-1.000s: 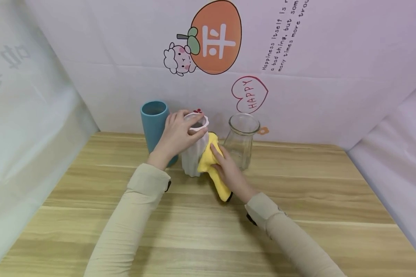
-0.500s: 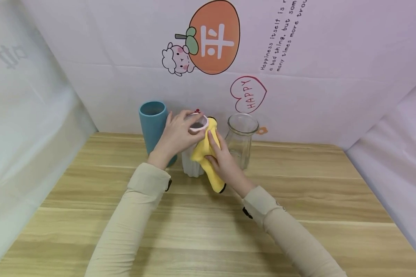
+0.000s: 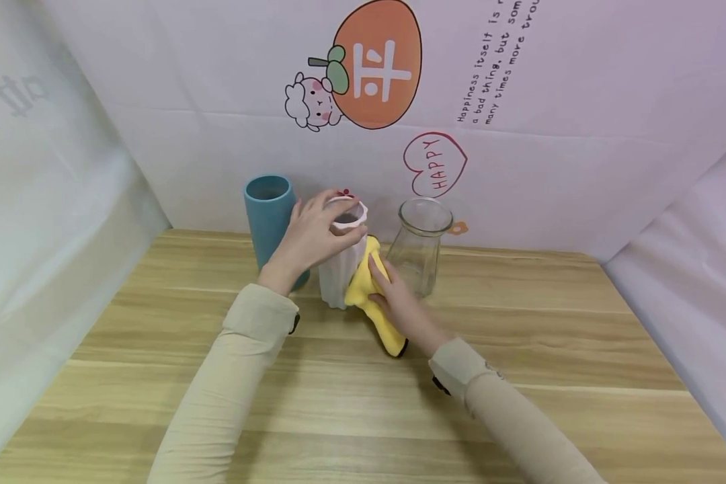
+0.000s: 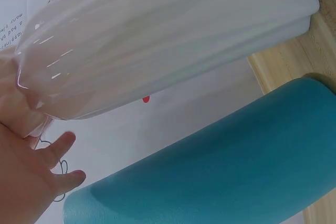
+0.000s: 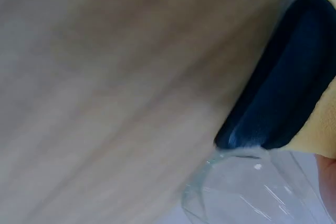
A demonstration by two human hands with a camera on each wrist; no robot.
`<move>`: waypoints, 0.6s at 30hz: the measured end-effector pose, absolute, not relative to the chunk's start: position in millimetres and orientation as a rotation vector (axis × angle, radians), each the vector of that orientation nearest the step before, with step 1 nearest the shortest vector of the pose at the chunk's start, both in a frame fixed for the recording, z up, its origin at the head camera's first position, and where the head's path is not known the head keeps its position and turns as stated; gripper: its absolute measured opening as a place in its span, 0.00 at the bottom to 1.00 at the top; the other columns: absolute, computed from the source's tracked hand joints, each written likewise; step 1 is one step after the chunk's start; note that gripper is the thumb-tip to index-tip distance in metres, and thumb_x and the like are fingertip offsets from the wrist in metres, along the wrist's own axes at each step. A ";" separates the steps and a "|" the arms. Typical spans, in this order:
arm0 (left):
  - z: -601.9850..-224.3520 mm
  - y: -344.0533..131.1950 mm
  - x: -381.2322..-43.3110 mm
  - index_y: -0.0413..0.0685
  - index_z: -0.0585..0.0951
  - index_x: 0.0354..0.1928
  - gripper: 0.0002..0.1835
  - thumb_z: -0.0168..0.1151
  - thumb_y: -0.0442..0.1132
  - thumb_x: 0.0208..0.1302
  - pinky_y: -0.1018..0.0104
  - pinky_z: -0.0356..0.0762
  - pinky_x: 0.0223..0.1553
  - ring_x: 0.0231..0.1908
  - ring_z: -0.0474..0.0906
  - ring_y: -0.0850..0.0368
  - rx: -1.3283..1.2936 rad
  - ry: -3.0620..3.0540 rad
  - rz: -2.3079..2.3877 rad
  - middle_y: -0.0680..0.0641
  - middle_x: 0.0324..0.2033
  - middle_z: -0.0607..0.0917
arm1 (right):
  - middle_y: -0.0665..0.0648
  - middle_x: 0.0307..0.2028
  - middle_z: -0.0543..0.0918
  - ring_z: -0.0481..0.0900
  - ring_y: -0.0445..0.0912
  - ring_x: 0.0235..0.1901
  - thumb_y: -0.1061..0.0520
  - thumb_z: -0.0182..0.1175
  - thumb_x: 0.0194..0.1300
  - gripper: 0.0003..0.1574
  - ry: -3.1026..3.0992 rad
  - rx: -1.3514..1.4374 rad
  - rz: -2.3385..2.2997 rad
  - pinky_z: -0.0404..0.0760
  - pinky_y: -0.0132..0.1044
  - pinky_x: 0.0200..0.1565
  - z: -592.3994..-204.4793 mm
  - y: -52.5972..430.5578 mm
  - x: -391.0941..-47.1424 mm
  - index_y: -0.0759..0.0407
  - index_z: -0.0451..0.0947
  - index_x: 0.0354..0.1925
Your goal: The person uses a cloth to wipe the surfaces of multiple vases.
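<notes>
A white fluted vase [image 3: 333,282] stands upright on the table, its scalloped rim held by my left hand [image 3: 307,236]. In the left wrist view, some fingers stick out free beside the rim of the white vase [image 4: 173,40]. My right hand [image 3: 402,302] grips a yellow cloth [image 3: 361,288] against the vase's right side, and the cloth's dark-edged end hangs towards the table. The right wrist view shows the dark part of the cloth [image 5: 283,77] close up. Part of the vase's side is hidden behind the cloth and hand.
Left of the white vase, close by my left hand, stands a tall blue vase [image 3: 269,222]. A clear glass vase [image 3: 420,259] is just right of the cloth. Behind them rises a printed white backdrop [image 3: 550,188]. The wooden table [image 3: 339,403] extends towards me.
With the cloth, my right hand rose along the vase's side, then came back down to a lower spot. My left hand stayed on the rim.
</notes>
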State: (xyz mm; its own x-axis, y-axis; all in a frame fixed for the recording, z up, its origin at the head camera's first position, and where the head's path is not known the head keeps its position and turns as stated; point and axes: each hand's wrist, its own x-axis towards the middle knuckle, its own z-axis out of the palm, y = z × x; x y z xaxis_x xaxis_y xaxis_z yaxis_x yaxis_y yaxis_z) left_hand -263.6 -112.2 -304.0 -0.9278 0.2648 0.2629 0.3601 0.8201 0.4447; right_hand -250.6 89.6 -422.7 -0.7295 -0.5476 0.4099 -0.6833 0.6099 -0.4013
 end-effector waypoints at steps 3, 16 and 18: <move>-302.7 -112.3 -263.2 0.64 0.70 0.66 0.32 0.55 0.64 0.61 0.40 0.44 0.72 0.71 0.55 0.43 -0.468 -2.811 -0.738 0.40 0.69 0.61 | 0.75 0.68 0.58 0.68 0.69 0.62 0.64 0.57 0.65 0.43 -2.719 1.000 0.757 0.76 0.54 0.58 -427.8 91.3 -247.8 0.63 0.51 0.73; -301.2 -111.4 -261.0 0.64 0.69 0.67 0.30 0.53 0.62 0.64 0.38 0.41 0.72 0.68 0.59 0.41 -0.455 -2.804 -0.654 0.40 0.66 0.67 | 0.77 0.66 0.60 0.68 0.70 0.61 0.64 0.57 0.65 0.41 -2.636 0.908 0.840 0.76 0.55 0.57 -427.4 86.8 -245.2 0.63 0.54 0.72; -300.6 -111.6 -260.3 0.65 0.70 0.67 0.30 0.53 0.61 0.64 0.37 0.40 0.72 0.69 0.59 0.44 -0.460 -2.805 -0.660 0.41 0.66 0.67 | 0.77 0.65 0.61 0.68 0.70 0.61 0.65 0.57 0.64 0.40 -2.554 0.917 0.877 0.75 0.55 0.58 -424.1 84.3 -246.6 0.65 0.55 0.71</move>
State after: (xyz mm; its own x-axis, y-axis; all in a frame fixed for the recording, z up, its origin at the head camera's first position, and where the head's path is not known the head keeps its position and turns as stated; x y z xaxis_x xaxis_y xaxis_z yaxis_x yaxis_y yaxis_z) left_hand -260.3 -111.6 -300.6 -0.9262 0.2489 0.2830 0.3490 0.8500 0.3945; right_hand -246.6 84.3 -424.1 -0.7560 -0.4763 0.4491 -0.6517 0.6122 -0.4478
